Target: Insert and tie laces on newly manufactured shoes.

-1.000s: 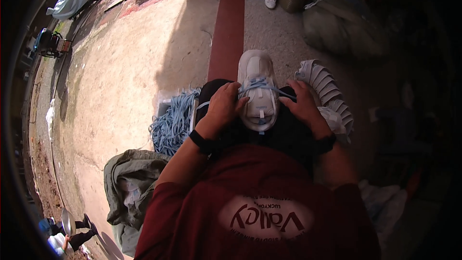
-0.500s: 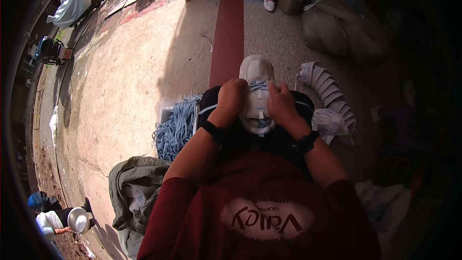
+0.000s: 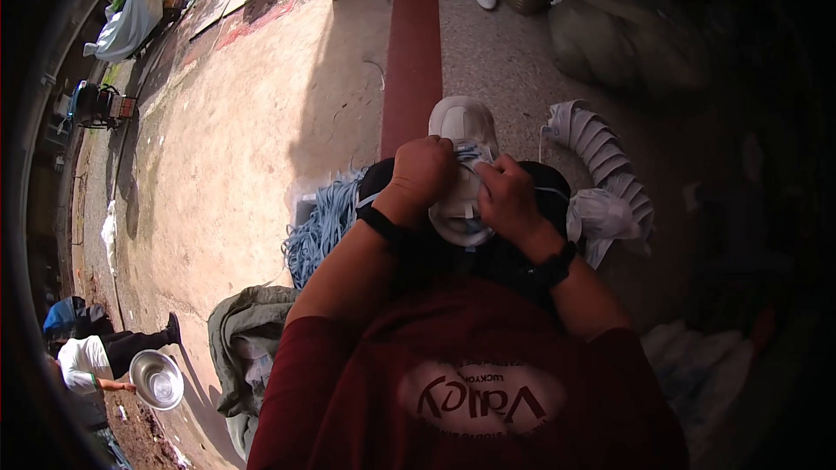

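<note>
A pale, whitish shoe (image 3: 461,116) rests between my knees with its rounded toe pointing away from me. Light blue lace (image 3: 470,153) crosses its front opening. On the left side of that opening, my left hand (image 3: 422,172) is closed with its fingers curled at the lace. My right hand (image 3: 509,194) pinches at the right edge, thumb and forefinger together by the lace. Just what each fingertip grips is small and partly hidden. The shoe's heel end, nearest me, shows below and between the hands.
Loose blue laces (image 3: 320,235) fill a container by my left knee. To my right curves a row of nested white pieces (image 3: 599,146), with a plastic bag (image 3: 601,216). A green jacket (image 3: 248,335) lies left. Far left, a person holds a metal basin (image 3: 157,380). A large sack (image 3: 627,39) sits ahead right.
My right hand has come inward to the shoe's opening, and my left hand has turned slightly over it. The person at far left has moved, and the basin is tilted differently.
</note>
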A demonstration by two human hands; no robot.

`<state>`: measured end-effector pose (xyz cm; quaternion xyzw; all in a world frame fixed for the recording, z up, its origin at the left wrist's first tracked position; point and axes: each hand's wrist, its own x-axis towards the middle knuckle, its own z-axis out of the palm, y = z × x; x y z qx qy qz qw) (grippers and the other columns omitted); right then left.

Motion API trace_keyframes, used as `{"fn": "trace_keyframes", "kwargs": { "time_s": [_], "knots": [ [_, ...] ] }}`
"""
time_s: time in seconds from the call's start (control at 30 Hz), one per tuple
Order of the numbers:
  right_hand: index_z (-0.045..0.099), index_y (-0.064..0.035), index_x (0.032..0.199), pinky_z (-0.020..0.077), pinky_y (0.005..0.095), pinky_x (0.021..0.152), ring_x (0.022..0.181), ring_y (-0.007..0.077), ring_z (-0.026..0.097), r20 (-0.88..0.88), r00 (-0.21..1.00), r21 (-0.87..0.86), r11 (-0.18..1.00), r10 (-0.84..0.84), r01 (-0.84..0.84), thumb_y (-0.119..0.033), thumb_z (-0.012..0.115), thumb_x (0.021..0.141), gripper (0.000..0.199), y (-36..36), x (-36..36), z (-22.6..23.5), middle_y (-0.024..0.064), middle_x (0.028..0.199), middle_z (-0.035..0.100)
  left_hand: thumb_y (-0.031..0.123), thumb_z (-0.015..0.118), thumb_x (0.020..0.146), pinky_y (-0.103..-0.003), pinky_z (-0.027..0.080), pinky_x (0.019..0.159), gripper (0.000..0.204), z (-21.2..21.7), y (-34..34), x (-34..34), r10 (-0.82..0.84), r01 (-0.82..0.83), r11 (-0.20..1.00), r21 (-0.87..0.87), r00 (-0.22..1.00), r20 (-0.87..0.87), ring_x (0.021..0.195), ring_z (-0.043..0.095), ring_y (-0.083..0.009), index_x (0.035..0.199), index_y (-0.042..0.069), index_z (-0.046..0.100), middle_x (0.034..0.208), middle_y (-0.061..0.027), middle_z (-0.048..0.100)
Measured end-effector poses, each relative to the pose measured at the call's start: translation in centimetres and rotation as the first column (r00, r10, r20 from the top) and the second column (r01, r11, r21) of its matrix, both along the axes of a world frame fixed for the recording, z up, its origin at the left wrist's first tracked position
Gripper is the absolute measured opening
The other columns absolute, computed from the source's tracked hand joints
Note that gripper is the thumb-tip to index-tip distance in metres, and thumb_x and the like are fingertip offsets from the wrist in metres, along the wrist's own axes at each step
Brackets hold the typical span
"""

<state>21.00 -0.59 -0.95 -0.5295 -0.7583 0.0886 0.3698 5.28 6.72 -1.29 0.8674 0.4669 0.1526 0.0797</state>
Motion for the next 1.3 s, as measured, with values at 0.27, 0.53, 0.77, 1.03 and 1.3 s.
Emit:
{"fn": "trace_keyframes", "kwargs": {
  "time_s": [0.27, 0.53, 0.77, 1.03, 1.3],
  "knots": [
    [0.056, 0.0007, 0.095, 0.0463, 0.0418, 0.061, 0.069, 0.0368, 0.056, -0.001, 0.998, -0.064, 0.996, 0.068, -0.068, 0.001, 0.057, 0.064, 0.031, 0.5, 0.9, -0.9, 0.0185, 0.077, 0.054, 0.022, 0.061, 0.073, -0.037, 0.047, 0.069, 0.029, 1.3, 2.2, -0.3, 0.155, 0.257, 0.668, -0.698, 0.87, 0.469, 0.07, 0.062, -0.0284, 0.082, -0.005, 0.063, 0.072, -0.0211, 0.061],
    [0.057, -0.0018, 0.088, 0.0471, 0.0437, 0.063, 0.072, 0.0368, 0.059, -0.225, 0.973, -0.232, 0.973, -0.053, -0.001, -0.007, 0.06, 0.071, 0.018, 0.3, 1.6, -0.4, 0.0189, 0.075, 0.058, 0.015, 0.068, 0.074, -0.027, 0.046, 0.06, 0.018, -1.1, 1.7, -1.9, 0.269, 0.264, 0.726, -0.635, 0.741, 0.615, 0.063, 0.055, -0.0106, 0.074, -0.002, 0.061, 0.067, -0.004, 0.06],
    [0.059, -0.0033, 0.079, 0.0475, 0.0432, 0.063, 0.071, 0.0344, 0.058, 0.076, 0.997, -0.114, 0.993, 0.029, -0.02, -0.01, 0.059, 0.075, 0.008, 4.2, 0.7, -0.1, 0.0167, 0.073, 0.056, 0.017, 0.065, 0.08, -0.023, 0.045, 0.057, 0.019, -0.1, 1.2, -2.0, 0.601, 0.339, 0.512, -0.789, 0.515, 0.611, 0.059, 0.053, -0.0066, 0.069, 0.003, 0.058, 0.065, -0.0006, 0.058],
    [0.059, 0.0, 0.074, 0.0483, 0.0437, 0.06, 0.068, 0.0358, 0.059, 0.448, 0.892, -0.109, 0.994, 0.061, -0.013, -0.002, 0.054, 0.071, 0.006, 3.7, -0.5, 0.0, 0.0182, 0.074, 0.055, 0.028, 0.072, 0.072, -0.029, 0.04, 0.053, 0.032, -3.9, -0.1, 0.1, 0.43, 0.139, 0.775, -0.617, 0.599, 0.676, 0.058, 0.048, -0.009, 0.062, 0.005, 0.052, 0.057, -0.0024, 0.05],
    [0.054, -0.0004, 0.07, 0.0462, 0.0464, 0.063, 0.072, 0.039, 0.057, 0.449, 0.877, -0.174, 0.98, 0.169, -0.1, -0.003, 0.053, 0.072, 0.003, 5.1, 0.6, 0.5, 0.0197, 0.076, 0.054, 0.032, 0.069, 0.072, -0.029, 0.042, 0.058, 0.032, -4.1, 0.6, -0.9, 0.457, 0.285, 0.708, -0.646, 0.513, 0.727, 0.061, 0.05, -0.0097, 0.065, 0.004, 0.056, 0.061, -0.0027, 0.054]
  ]
}}
